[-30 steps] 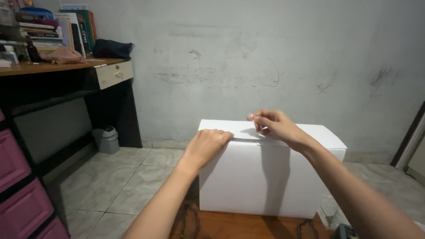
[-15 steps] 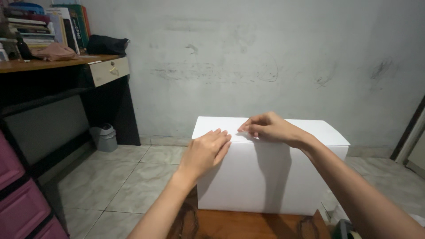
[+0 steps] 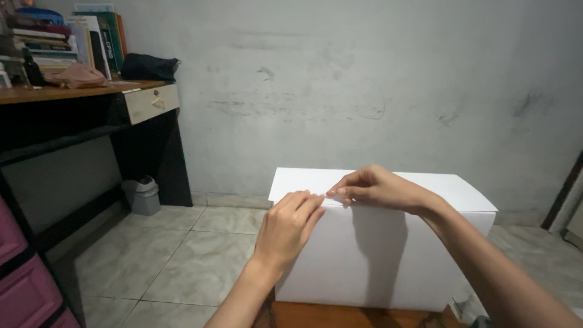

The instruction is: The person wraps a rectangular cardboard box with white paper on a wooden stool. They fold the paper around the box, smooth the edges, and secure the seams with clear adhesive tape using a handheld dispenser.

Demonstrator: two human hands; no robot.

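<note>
While both hands meet at its top front edge, the white box [image 3: 376, 243] stands on the wooden tabletop [image 3: 358, 316].
Left hand [image 3: 285, 228] lies flat, fingers together, steadying the front face; right hand [image 3: 376, 188] pinches the lid's edge.

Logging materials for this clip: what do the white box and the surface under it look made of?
Box: likely matte white cardboard or paperboard, with flat panels, sharp folded edges and a thin lid flap under both hands. Surface: apparently brown wood, slightly glossy; only a strip shows.
</note>
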